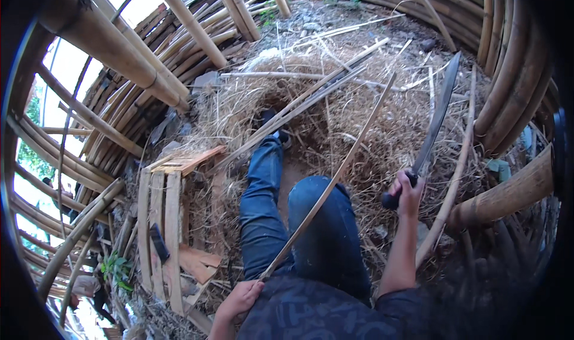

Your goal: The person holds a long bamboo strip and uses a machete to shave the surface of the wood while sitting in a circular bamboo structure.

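Note:
A machete (440, 116) with a long dark blade points up and away on the right. Its black handle is wrapped in the fingers of my right hand (409, 193). Close to my body, my left hand (243, 298) is closed round the near end of a long, thin bamboo strip (336, 175). That strip slants away to the upper right over my bent knee, its far end left of the blade and apart from it. Longer split bamboo strips (311, 98) lie across the shavings beyond my legs.
Dry bamboo shavings (365, 124) cover the ground. A wooden crate (172, 238) with a phone-like dark object (159, 243) stands at my left. Bamboo poles (113, 50) rise on the left; a thick pole (508, 187) juts in from the right. Another person (89, 286) is at lower left.

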`<state>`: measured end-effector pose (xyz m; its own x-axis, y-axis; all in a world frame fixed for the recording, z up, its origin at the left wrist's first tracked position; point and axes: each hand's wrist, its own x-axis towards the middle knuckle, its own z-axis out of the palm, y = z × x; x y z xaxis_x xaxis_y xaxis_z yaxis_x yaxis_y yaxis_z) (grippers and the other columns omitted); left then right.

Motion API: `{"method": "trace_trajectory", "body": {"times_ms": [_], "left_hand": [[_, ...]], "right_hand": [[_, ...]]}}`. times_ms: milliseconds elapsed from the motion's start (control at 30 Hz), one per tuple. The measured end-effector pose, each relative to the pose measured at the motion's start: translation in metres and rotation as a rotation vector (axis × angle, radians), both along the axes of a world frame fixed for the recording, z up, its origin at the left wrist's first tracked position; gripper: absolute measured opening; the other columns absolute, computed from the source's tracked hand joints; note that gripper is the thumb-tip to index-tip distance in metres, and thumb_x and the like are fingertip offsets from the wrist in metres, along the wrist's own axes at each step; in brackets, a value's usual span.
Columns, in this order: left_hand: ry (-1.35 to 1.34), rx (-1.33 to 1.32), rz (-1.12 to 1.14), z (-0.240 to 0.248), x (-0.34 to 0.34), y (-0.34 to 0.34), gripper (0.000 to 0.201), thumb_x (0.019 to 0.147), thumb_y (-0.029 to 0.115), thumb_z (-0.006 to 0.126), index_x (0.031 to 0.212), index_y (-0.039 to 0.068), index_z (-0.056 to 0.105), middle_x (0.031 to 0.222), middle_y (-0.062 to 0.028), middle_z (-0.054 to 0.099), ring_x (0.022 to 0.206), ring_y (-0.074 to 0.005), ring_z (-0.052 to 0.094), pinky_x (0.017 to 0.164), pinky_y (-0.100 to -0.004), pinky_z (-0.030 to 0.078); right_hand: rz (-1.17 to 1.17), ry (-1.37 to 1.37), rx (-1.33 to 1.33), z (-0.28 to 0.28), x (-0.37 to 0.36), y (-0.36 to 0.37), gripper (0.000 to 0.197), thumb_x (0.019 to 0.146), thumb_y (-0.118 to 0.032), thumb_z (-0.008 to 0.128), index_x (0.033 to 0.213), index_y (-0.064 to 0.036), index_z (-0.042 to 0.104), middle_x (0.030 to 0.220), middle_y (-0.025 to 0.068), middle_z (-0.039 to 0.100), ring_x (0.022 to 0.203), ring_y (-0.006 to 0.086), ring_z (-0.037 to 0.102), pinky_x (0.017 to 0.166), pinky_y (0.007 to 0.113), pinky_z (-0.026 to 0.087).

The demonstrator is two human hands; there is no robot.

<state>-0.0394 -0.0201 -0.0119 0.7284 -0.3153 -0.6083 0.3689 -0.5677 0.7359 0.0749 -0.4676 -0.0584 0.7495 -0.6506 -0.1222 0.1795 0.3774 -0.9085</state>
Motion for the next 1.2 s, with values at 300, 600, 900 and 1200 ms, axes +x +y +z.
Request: {"method": "trace_trajectory", "body": {"times_ms": [300, 600, 900, 1200], "left_hand": [[-0.080, 0.037, -0.047, 0.006, 0.032, -0.031, 0.045, 0.102, 0.031, 0.044, 0.071, -0.001, 0.047, 0.059, -0.0006, 0.038, 0.059, -0.0091, 0.035, 0.052, -0.0298, 0.033], [-0.114, 0.045, -0.098, 0.022, 0.067, -0.067, 0.051, 0.103, 0.036, 0.042, 0.063, 0.004, 0.043, 0.057, 0.0041, 0.038, 0.055, -0.0064, 0.034, 0.049, -0.0281, 0.031], [-0.237, 0.090, -0.153, 0.032, 0.080, -0.102, 0.050, 0.103, 0.037, 0.042, 0.068, 0.000, 0.042, 0.058, 0.0030, 0.036, 0.058, -0.0075, 0.031, 0.050, -0.0305, 0.030], [-0.443, 0.336, -0.104, 0.052, 0.069, -0.120, 0.040, 0.097, 0.030, 0.052, 0.075, -0.004, 0.052, 0.056, -0.0200, 0.044, 0.049, -0.0297, 0.044, 0.051, -0.0405, 0.037]], "right_hand": [[0.476, -0.037, -0.139, 0.070, -0.012, 0.080, 0.010, 0.077, -0.005, 0.065, 0.072, -0.0043, 0.057, 0.057, -0.0009, 0.054, 0.047, 0.0083, 0.051, 0.045, 0.023, 0.039], [0.480, 0.151, -0.800, 0.062, -0.013, 0.092, 0.018, 0.071, -0.017, 0.069, 0.076, -0.0001, 0.064, 0.057, 0.0156, 0.058, 0.054, 0.0300, 0.061, 0.054, 0.036, 0.047], [0.627, 0.315, -0.945, 0.059, -0.012, 0.085, 0.030, 0.068, -0.026, 0.071, 0.088, -0.0035, 0.070, 0.066, 0.0195, 0.064, 0.068, 0.0362, 0.066, 0.068, 0.042, 0.053], [0.579, 0.364, -1.105, 0.066, -0.010, 0.080, 0.031, 0.067, -0.030, 0.071, 0.087, -0.0064, 0.071, 0.067, 0.0168, 0.065, 0.070, 0.0341, 0.066, 0.069, 0.042, 0.053]]}}
